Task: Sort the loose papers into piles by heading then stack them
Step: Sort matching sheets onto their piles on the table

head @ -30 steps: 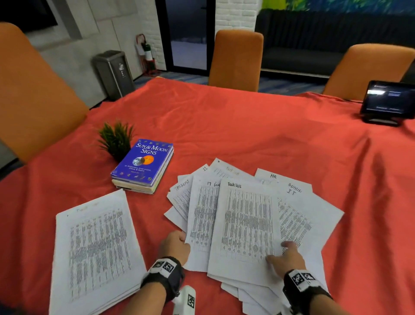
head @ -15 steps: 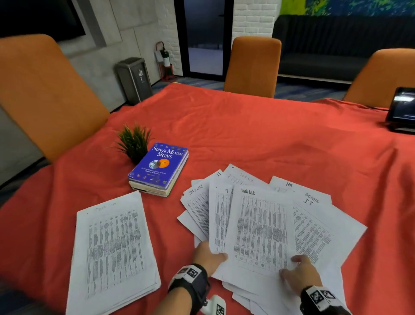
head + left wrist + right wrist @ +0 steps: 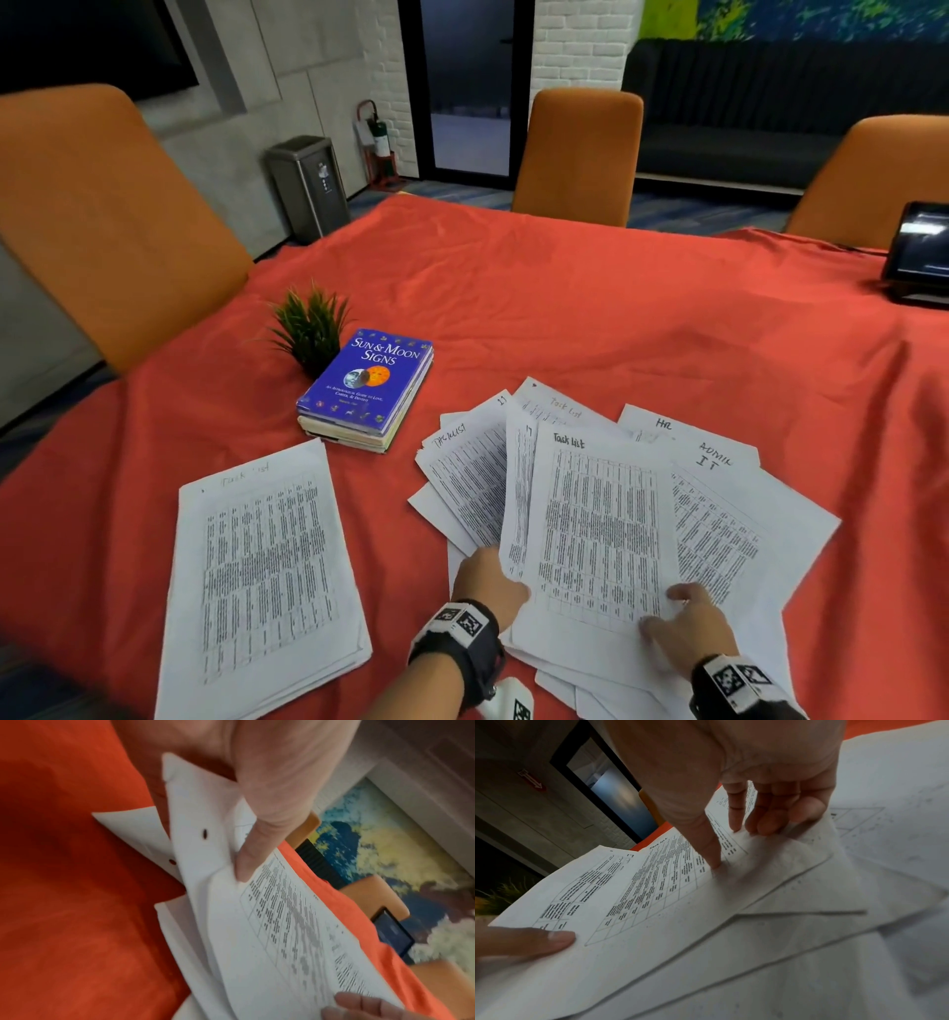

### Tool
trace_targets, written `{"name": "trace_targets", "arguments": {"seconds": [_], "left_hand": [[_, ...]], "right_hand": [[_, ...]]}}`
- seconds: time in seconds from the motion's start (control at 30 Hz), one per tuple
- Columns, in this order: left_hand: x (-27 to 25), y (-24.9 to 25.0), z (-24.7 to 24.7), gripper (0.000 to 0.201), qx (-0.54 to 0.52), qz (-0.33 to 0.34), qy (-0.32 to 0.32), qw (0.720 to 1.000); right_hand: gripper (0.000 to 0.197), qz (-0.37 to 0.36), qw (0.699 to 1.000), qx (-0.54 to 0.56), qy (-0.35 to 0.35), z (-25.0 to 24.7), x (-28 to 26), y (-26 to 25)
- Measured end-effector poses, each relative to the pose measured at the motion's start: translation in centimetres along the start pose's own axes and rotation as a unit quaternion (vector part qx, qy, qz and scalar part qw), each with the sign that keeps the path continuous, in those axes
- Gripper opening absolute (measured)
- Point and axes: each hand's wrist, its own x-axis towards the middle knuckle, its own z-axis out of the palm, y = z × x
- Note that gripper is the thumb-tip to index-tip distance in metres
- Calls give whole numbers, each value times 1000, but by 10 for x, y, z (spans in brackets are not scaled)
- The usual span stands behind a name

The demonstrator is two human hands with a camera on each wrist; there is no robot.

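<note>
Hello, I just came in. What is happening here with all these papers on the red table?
A person is sorting papers by heading. The left hand pinches the lower left corner of the top "Task List" sheet, while the right hand presses fingertips on its lower right part. Beneath it lies a loose fan of papers with headings such as HR and IT. One neat pile, also headed Task List, already sits to the left on the red tablecloth.

A book (image 3: 365, 388) lies behind the left paper pile (image 3: 262, 575), a plant (image 3: 309, 329) behind it, loose papers (image 3: 719, 519) spread right.
</note>
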Motion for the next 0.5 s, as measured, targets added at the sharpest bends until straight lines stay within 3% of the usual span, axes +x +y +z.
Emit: {"name": "trace_targets", "arguments": {"seconds": [0.2, 0.33, 0.4, 0.5], "left_hand": [[-5, -16, -16, 23, -152, 4, -71, 986], [-15, -36, -31, 30, -249, -12, -143, 958], [-19, -46, -31, 36, -287, -28, -170, 942], [-24, -56, -31, 42, -257, -30, -179, 949]], "right_hand": [[56, -4, 996, 81, 40, -12, 5, -8], [60, -11, 990, 137, 19, -14, 5, -19], [48, 1, 987, 161, -9, -11, 5, -22], [19, 30, 972, 220, -77, -11, -1, -25]]}}
